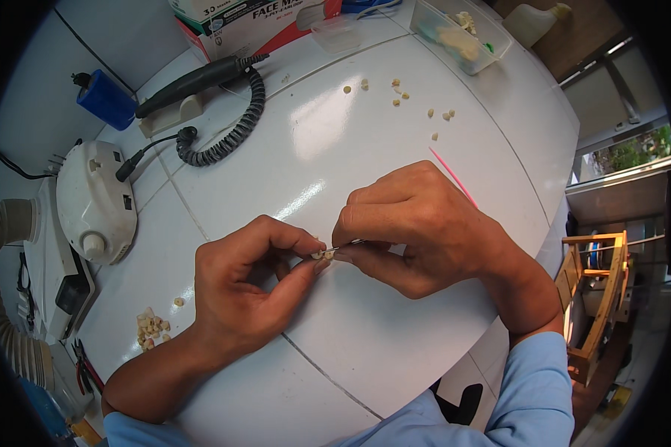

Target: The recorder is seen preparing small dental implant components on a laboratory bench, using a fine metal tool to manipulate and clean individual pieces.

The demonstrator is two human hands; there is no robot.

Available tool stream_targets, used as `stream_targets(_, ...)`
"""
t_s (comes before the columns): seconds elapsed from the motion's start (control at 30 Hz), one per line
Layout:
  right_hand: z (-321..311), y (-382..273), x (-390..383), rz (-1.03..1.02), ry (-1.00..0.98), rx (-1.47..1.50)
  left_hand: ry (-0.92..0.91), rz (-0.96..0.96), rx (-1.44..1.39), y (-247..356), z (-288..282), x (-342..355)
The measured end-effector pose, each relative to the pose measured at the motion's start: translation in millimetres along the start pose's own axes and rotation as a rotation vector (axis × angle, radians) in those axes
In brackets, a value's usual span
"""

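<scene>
Near the middle, my left hand (242, 290) pinches small cream, tooth-like pieces (322, 255) between thumb and fingertips. My right hand (417, 227) is closed on a thin metal tool (347, 244), whose end touches those pieces, right beside my left fingertips. What exactly the tool is, I cannot make out. A pink thin stick (452, 176) lies just beyond my right hand. A pile of similar cream pieces (153, 328) lies left of my left wrist, and several loose ones (396, 103) are scattered on the white tiled tabletop (350, 357) farther back.
A rotary handpiece (186, 86) with coiled cord, white control unit (97, 201), blue cup (104, 100), flexible hose (7, 283) and pliers (86, 369) line the left. Behind stand a cardboard box (253, 41) and plastic container (462, 45). A wooden frame (596, 305) stands right, off the table.
</scene>
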State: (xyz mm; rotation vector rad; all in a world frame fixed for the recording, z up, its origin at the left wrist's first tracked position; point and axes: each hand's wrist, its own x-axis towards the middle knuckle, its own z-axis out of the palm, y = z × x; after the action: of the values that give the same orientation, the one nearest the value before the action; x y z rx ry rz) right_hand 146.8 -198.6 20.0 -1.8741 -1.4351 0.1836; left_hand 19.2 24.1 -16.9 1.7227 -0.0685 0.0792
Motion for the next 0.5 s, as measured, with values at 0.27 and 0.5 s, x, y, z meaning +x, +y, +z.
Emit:
stream_targets(0.27, 4.1, 2.1, -2.5, 0.025, 0.019, -0.002, 0.005, 0.036, 0.01, -0.1, 1.3, 0.6)
stream_targets(0.5, -2.3, -2.7, 1.2, 0.082, -0.01, -0.032, 0.02, 0.0, 0.014, 3.4, 0.9, -0.7)
